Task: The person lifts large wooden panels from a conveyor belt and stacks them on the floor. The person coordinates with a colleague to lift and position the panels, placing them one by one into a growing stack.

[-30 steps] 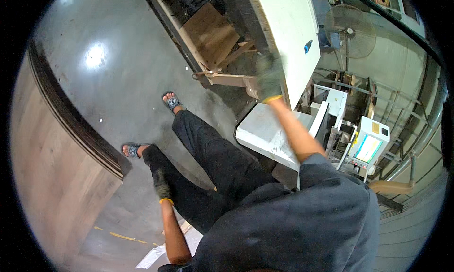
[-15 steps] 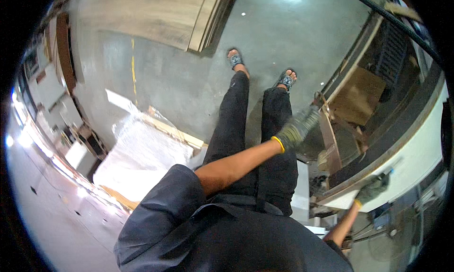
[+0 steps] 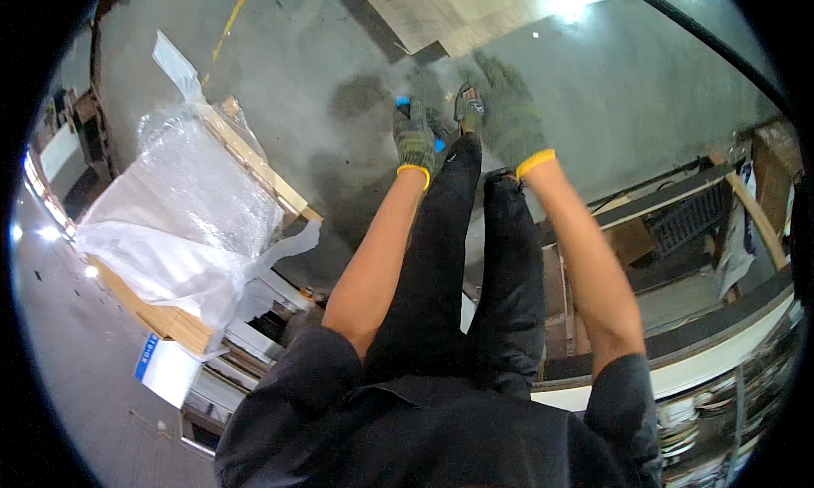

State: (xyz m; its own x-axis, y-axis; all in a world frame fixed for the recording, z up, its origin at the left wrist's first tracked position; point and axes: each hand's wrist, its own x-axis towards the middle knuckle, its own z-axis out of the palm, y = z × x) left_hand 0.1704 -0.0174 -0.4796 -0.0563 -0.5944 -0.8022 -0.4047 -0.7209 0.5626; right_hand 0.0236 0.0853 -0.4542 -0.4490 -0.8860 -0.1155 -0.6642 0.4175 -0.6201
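Evidently a blue tool [image 3: 403, 102] sits in the left hand [image 3: 414, 139], near the board's corner

In the head view, good handling seems to call for a firm, unhurried hold: the gloved fingers wrapped snugly round the blue tool, the thumb side supporting it, the wrist kept straight. Woven gloves may dull the feel, so a check that nothing slips would be sensible. It would also help to keep the right hand [image 3: 514, 111] away from the near edge of the wood-faced board [image 3: 458, 13], and both hands clear of the sandalled foot [image 3: 469, 105] between them.

The left hand is closed around the blue tool, with blue showing past the fingers and again at the inner side. The right hand stretches forward with nothing visible in it; it is badly blurred, so I cannot tell whether its fingers are wide or narrow.

As seen here, the blue tool lies in the left hand's grasp, to the left of the right hand and apart from it, below the board's near left corner. The wrapped bundle [image 3: 208, 178] lies farther left.
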